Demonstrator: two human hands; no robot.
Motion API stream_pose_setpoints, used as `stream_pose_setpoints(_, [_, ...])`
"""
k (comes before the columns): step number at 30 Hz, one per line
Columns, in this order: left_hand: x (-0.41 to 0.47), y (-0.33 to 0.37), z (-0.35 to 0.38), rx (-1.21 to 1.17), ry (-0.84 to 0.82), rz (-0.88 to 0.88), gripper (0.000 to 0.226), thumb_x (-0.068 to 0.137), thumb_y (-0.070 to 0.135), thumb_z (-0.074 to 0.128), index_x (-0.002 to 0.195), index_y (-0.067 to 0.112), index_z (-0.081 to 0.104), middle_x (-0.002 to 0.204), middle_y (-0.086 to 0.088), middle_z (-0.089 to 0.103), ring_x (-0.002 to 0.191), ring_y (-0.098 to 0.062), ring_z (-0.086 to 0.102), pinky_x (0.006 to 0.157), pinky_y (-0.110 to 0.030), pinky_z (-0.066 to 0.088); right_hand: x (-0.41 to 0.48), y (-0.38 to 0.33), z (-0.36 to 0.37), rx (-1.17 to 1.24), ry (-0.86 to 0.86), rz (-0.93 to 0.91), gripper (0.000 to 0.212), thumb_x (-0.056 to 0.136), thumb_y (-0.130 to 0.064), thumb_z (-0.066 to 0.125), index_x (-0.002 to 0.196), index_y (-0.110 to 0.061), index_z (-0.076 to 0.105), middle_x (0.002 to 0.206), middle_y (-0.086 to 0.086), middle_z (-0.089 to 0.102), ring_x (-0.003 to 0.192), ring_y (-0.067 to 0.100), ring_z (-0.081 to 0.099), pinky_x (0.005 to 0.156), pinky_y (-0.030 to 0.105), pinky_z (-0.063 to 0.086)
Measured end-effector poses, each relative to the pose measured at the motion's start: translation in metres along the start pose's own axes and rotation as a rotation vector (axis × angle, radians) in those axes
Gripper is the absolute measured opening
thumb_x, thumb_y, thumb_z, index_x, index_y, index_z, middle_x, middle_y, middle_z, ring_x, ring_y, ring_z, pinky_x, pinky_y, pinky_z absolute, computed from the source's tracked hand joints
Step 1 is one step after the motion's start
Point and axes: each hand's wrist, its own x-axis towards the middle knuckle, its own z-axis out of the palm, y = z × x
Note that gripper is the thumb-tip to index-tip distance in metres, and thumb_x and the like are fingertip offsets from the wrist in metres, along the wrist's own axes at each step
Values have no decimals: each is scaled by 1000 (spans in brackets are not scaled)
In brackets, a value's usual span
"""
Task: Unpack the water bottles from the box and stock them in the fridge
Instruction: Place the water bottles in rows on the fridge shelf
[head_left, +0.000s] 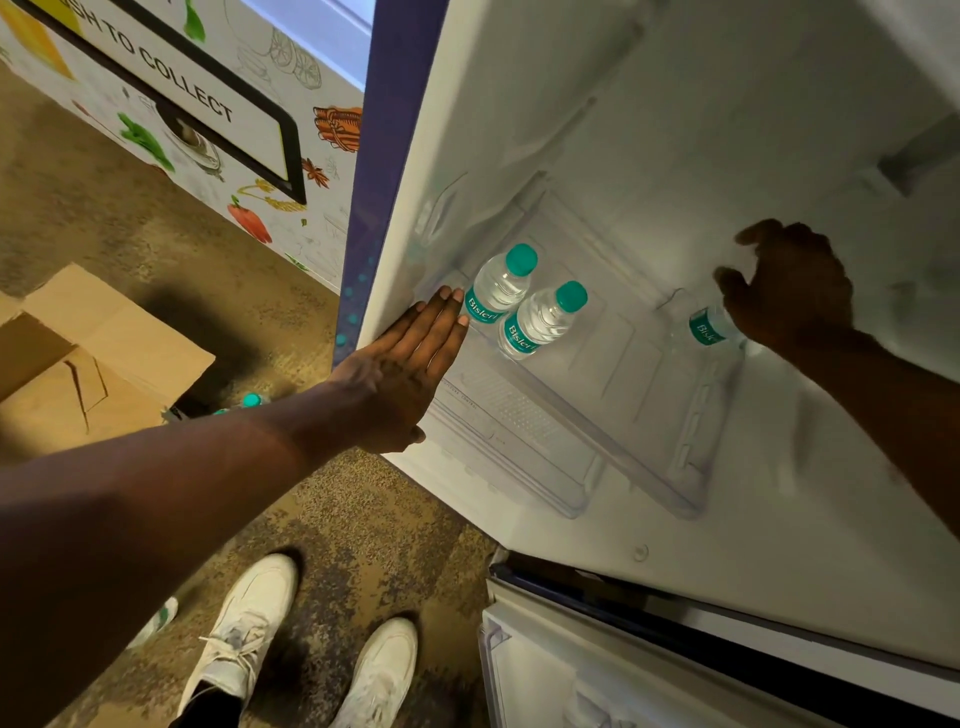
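The open fridge door faces me with a clear shelf bin in it. Two small water bottles with teal caps stand at the bin's left end, one behind the other. My left hand lies flat with straight fingers against the door's edge, fingertips beside the left bottle. My right hand grips the top of a third bottle at the bin's right end; its cap is hidden under my palm. The cardboard box lies open on the floor at left, with more teal-capped bottles beside it.
A printed vending machine stands behind the door at the upper left. My white shoes are on the speckled carpet below. The fridge's lower compartment shows at the bottom right. Another bottle lies on the floor near my left foot.
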Motion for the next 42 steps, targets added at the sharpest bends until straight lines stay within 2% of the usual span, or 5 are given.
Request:
stream_pose_setpoints(7, [0,0,0,23,-16,4,145,83,69,73,159,-2,-29,171,-23,-24,160,-41,-19,129,-49,-10,4,53,26,57,-327,149,59,91,-25,80,142,-11,56,135,25,62,123,44,59,106,50,47])
stream_pose_setpoints(14, [2,2,-7,42,-104,-8,145,85,71,70,155,-2,-34,169,-23,-32,158,-41,-24,132,-51,-4,-3,49,30,91,-135,73,33,82,-7,87,113,-2,74,118,25,72,110,44,68,100,47,53])
stream_pose_setpoints(20, [2,0,-8,32,-115,17,143,86,71,69,156,-1,-33,170,-23,-30,158,-41,-24,132,-53,0,-12,19,16,97,-22,-146,32,85,-11,84,114,-1,74,110,28,71,100,46,69,91,50,56])
stream_pose_setpoints(29, [2,-2,0,2,-79,33,145,85,71,69,155,0,-37,169,-22,-31,159,-42,-22,132,-54,4,-31,-51,-10,260,-52,-371,33,75,-28,87,99,-8,78,92,10,77,78,23,71,77,34,61])
stream_pose_setpoints(42, [0,-3,2,-18,58,18,146,76,65,81,164,-2,-15,174,-24,-10,162,-41,-9,121,-45,-16,-71,-96,2,356,-3,-295,32,79,-28,86,98,-4,76,92,11,76,76,14,61,76,24,49])
